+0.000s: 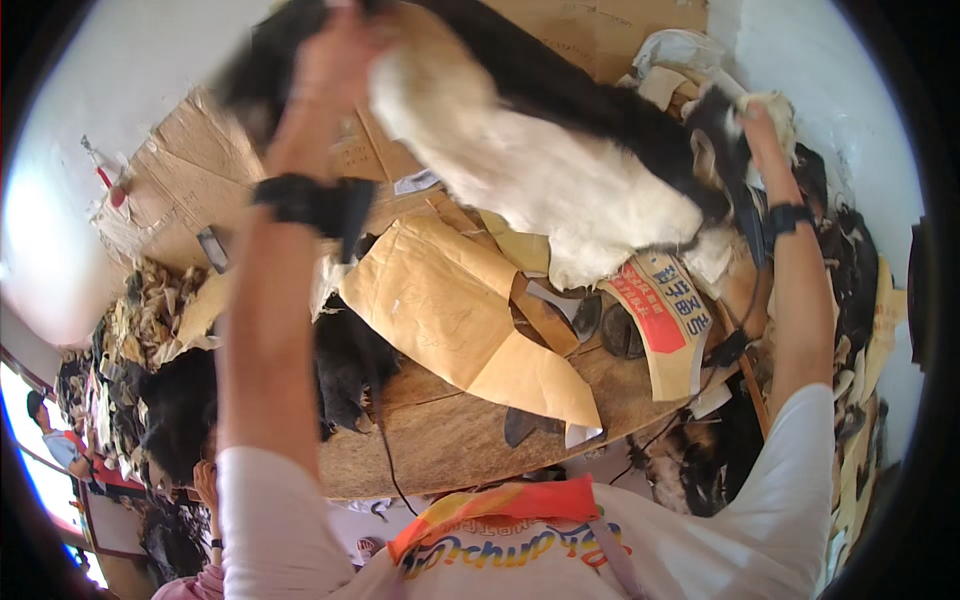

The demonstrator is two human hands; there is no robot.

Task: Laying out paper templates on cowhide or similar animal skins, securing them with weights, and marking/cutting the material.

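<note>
A large black-and-white fur pelt (520, 165) is stretched in the air above the far side of the table, its pale side partly facing me. My left hand (340, 60), raised high at the upper left, grips one end; motion smears it and its fingers are hard to make out. At the upper right my right hand (763, 135) is closed on the pelt's other end. Below the pelt, a creased brown paper sheet (430, 290) with a tapering tail lies on the wooden table (410, 450). A curved cardboard piece with red print (660, 325) rests to its right.
Heaps of fur scraps (140, 320) crowd the left, and more pelts (850, 290) hang or lie along the right wall. Cardboard (190, 180) covers the back. A dark cable (385, 440) crosses the table edge. Another person's hand (206, 485) shows at the lower left.
</note>
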